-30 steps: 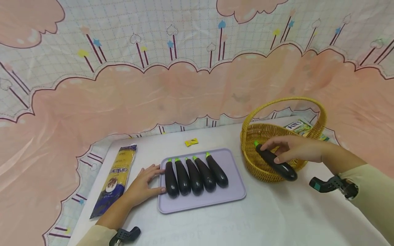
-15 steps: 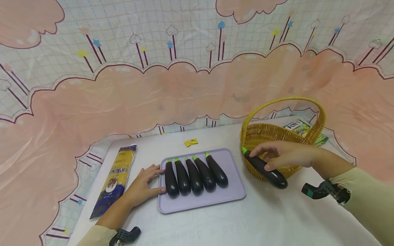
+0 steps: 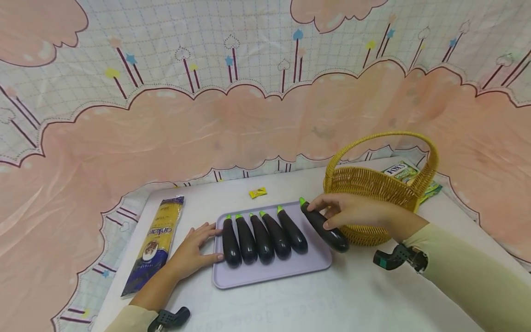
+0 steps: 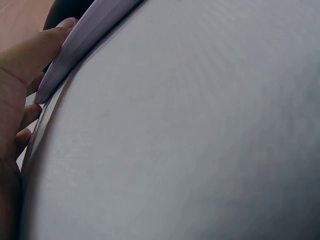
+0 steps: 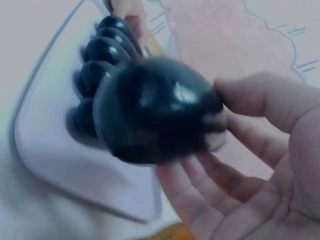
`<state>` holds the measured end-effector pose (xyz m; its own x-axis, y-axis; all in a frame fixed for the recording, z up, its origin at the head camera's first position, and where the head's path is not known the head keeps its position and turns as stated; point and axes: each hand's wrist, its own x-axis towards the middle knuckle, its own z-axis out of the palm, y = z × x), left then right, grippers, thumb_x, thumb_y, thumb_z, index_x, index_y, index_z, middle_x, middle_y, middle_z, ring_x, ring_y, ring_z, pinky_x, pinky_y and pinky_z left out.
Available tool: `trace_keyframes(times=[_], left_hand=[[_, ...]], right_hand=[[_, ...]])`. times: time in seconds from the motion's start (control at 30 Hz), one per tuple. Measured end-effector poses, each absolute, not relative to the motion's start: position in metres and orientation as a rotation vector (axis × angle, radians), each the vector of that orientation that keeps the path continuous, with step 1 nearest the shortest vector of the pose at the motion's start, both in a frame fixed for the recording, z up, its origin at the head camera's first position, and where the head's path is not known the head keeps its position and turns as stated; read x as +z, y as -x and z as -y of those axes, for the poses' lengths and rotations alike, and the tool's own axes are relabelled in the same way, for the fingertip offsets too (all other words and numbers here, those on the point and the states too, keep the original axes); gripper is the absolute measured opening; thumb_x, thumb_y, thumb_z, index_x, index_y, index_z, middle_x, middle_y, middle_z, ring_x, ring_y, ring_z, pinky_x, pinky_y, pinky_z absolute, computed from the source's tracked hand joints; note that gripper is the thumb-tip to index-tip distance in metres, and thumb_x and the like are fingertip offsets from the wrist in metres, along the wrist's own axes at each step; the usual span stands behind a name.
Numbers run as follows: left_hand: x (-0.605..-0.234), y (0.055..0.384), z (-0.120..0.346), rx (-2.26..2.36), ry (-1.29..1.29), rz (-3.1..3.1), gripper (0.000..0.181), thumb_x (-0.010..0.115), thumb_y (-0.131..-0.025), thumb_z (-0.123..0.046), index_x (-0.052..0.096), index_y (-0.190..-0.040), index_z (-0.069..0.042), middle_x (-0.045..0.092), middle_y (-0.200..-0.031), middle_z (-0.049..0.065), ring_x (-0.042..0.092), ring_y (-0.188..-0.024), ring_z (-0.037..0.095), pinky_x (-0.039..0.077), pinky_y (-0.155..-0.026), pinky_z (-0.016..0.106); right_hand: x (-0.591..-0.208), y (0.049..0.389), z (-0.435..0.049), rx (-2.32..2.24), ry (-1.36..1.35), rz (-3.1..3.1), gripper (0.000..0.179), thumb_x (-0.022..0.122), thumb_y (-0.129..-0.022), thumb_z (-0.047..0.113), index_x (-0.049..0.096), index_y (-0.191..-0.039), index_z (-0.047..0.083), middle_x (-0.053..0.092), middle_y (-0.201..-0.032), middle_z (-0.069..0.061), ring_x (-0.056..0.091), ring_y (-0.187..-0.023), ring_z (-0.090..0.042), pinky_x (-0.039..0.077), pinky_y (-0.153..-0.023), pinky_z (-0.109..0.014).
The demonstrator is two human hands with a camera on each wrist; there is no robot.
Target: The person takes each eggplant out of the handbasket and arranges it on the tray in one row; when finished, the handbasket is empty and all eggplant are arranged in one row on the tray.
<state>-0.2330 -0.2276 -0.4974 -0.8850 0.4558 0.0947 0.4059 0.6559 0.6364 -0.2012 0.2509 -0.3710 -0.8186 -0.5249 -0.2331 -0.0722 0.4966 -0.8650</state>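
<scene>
My right hand [image 3: 352,212] grips a dark eggplant [image 3: 325,229] with a green stem end, between thumb and fingers. It is held over the right edge of the lilac tray [image 3: 274,273], tilted, stem end away from me. In the right wrist view the eggplant's [image 5: 155,110] rounded end faces the camera. Several more eggplants [image 3: 263,242] lie side by side on the tray, stems pointing away. My left hand [image 3: 192,253] rests at the tray's left rim, thumb and fingertips touching it. In the left wrist view the thumb [image 4: 37,52] lies against the rim.
A yellow wicker basket [image 3: 365,177] with a tall handle stands right of the tray, partly behind my right arm. Behind it lies a green FOX'S packet [image 3: 402,170]. A small yellow wrapped sweet [image 3: 258,192] lies beyond the tray. A yellow and blue pasta packet [image 3: 155,244] lies at left.
My right hand has carried the eggplant left, from over the basket to the tray's right edge. The left hand, the tray and its eggplants have stayed in place.
</scene>
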Motion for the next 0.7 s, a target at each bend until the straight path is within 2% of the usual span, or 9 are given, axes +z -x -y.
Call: trace_keyframes(times=[0.23,0.4,0.53,0.7], left_hand=[[-0.498,0.233,0.228,1.046,-0.731,-2.798,0.074,0.092,-0.084,-0.041,0.064,-0.146,-0.014,0.047,-0.165,0.017,0.026,-0.159,0.044,0.001,-0.130,0.066],[-0.500,0.233,0.228,1.047,-0.740,-2.797,0.074,0.092,-0.084,-0.042,0.064,-0.146,-0.015,0.047,-0.164,0.017,0.026,-0.159,0.044,0.001,-0.130,0.067],[-0.501,0.234,0.228,1.052,-0.742,-2.795,0.074,0.092,-0.084,-0.042,0.064,-0.146,-0.014,0.047,-0.164,0.018,0.025,-0.159,0.044,0.001,-0.130,0.067],[-0.501,0.233,0.227,1.060,-0.736,-2.796,0.074,0.092,-0.083,-0.041,0.064,-0.146,-0.014,0.047,-0.164,0.018,0.025,-0.159,0.044,0.001,-0.130,0.066]], right_hand=[[-0.386,0.219,-0.225,-1.285,0.376,-2.364,0.049,0.079,-0.096,0.014,0.064,-0.141,0.022,0.056,-0.151,-0.009,0.063,-0.122,-0.028,0.061,-0.092,-0.041],[-0.397,0.228,-0.208,-1.308,0.252,-2.380,0.050,0.078,-0.093,0.008,0.064,-0.140,0.018,0.057,-0.152,-0.014,0.065,-0.117,-0.028,0.059,-0.087,-0.044],[-0.400,0.233,-0.196,-1.251,0.183,-2.441,0.048,0.076,-0.093,0.004,0.066,-0.138,0.018,0.058,-0.152,-0.015,0.062,-0.120,-0.029,0.057,-0.098,-0.043],[-0.399,0.241,-0.188,-1.150,0.180,-2.484,0.047,0.073,-0.093,-0.001,0.065,-0.137,0.015,0.057,-0.153,-0.018,0.057,-0.136,-0.034,0.051,-0.112,-0.054]])
